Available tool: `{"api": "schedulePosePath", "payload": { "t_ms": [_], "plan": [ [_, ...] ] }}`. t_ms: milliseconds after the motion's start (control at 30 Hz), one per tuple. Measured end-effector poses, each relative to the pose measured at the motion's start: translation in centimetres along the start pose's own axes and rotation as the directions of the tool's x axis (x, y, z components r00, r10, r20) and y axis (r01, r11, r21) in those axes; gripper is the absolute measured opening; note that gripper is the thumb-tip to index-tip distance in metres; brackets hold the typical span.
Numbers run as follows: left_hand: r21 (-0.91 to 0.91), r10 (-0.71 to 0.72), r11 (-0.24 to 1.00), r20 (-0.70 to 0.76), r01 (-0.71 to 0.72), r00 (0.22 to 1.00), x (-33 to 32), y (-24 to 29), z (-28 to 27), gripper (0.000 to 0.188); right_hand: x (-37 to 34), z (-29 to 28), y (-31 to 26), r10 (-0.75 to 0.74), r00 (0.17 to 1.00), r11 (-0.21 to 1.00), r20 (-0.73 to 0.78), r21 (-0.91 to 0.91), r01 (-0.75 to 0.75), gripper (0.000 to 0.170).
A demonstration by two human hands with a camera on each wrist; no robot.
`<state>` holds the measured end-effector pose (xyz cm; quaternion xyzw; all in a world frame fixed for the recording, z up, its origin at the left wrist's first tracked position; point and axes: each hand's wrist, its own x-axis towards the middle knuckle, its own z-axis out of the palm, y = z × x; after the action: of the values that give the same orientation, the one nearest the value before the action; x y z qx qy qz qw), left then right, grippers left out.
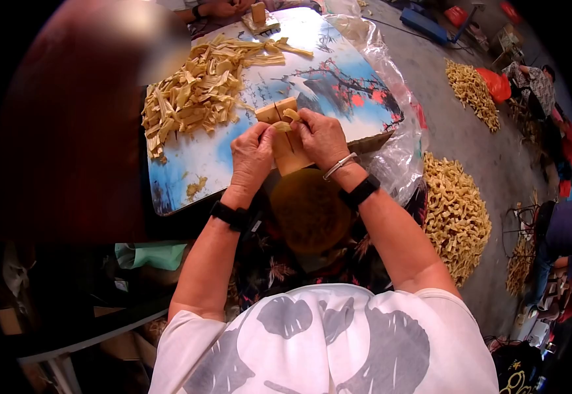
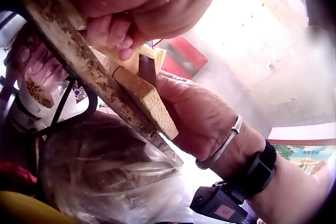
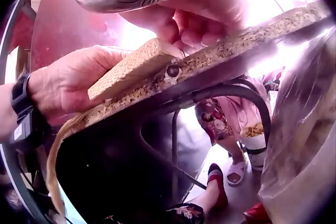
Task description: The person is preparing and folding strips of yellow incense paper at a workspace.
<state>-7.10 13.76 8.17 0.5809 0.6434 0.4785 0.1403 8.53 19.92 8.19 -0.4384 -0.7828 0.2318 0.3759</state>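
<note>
Strip (image 1: 282, 127) | between left grip (image 1: 253, 157) and right grip (image 1: 324, 139) | both pinched closed on it

Head view high, looking down; wrist views close, low, from opposite sides, sharing table edge (image 2: 79, 50).

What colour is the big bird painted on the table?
The bird is mostly white; it shows best in the head view.
</note>
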Motion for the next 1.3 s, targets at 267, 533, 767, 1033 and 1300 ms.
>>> {"api": "schedulePosePath", "payload": {
  "t_ms": [267,533,767,1033,1300],
  "plan": [
    [-0.305,-0.260,0.915,0.055,0.264,0.964,-0.2,-2.6,-1.4,0.021,-0.9,-2.4,1.5,0.083,0.988,0.995,0.134,0.048,-0.090,0.021],
    [-0.723,-0.242,0.534,0.366,0.438,0.899,-5.2,4.5,-2.8,0.021,-5.9,-5.4,-1.8,0.076,0.938,0.931,0.338,0.314,-0.188,0.028],
    [-0.479,-0.142,0.833,0.300,0.278,0.943,-3.8,4.7,-2.0,0.006,-5.0,-5.2,-2.8,-0.079,0.962,0.979,0.262,0.205,0.025,0.022],
    [-0.455,-0.167,0.874,0.048,0.171,0.985,0.2,2.1,0.9,0.004,-0.3,-2.1,-1.3,-0.215,0.976,0.976,0.041,0.026,0.214,0.012],
    [-0.445,-0.212,0.867,0.077,0.224,0.974,0.8,1.4,1.3,0.004,1.3,-0.8,0.7,-0.240,0.966,0.966,0.098,0.124,0.227,0.013]
  ]
}}
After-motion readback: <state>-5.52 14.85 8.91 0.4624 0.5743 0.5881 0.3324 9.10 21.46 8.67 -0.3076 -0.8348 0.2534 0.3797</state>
